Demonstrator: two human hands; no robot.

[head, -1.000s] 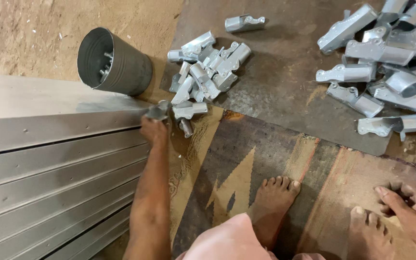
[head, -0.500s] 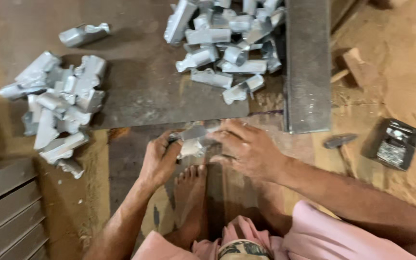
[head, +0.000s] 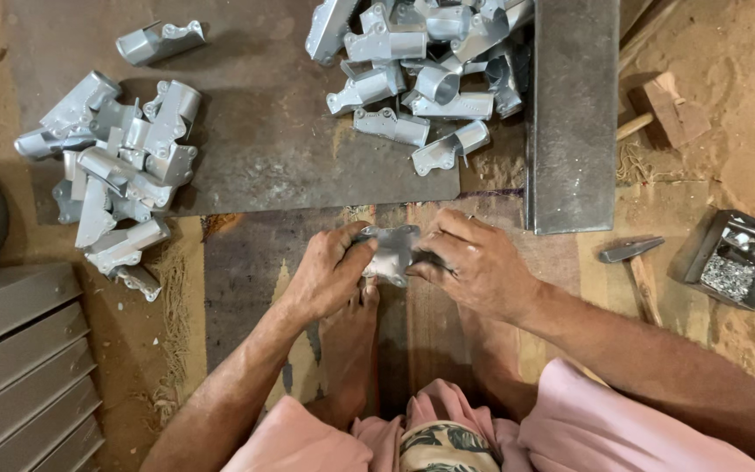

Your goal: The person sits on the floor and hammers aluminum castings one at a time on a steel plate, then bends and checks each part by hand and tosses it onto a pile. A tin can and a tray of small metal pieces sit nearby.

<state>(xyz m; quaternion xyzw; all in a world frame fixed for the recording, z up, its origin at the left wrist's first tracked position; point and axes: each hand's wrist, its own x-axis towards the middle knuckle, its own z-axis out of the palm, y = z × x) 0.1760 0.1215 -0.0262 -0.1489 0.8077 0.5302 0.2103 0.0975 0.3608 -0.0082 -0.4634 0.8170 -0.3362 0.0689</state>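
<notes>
Gripping a small silver-grey metal bracket (head: 391, 253) from both sides, the two hands meet just below the middle of the frame. The left hand (head: 329, 275) pinches the bracket's left edge with thumb and curled fingers; the right hand (head: 478, 262) closes over its right end, fingers spread across the top. Between them the bracket shows a flat, dull, cast-looking face with a lighter sheen in the centre and small lugs at its upper corners — its underside is hidden. It is held just above the person's bare foot (head: 351, 350), over a worn patterned mat (head: 246, 262) on the floor.

At the upper left lies a heap of similar brackets (head: 115, 166), with one stray bracket (head: 159, 39) apart near the top edge. A second heap (head: 421, 70) fills the upper middle, resting on a dark metal sheet (head: 281, 131). Just right of that heap stands a grey steel plate (head: 574, 114). Farther right, on sandy ground, lie a hammer (head: 631, 253) and a small open box (head: 731, 258) of tiny silvery pieces — too small to tell what they are. Ribbed metal panels (head: 19, 376) fill the lower left corner.
</notes>
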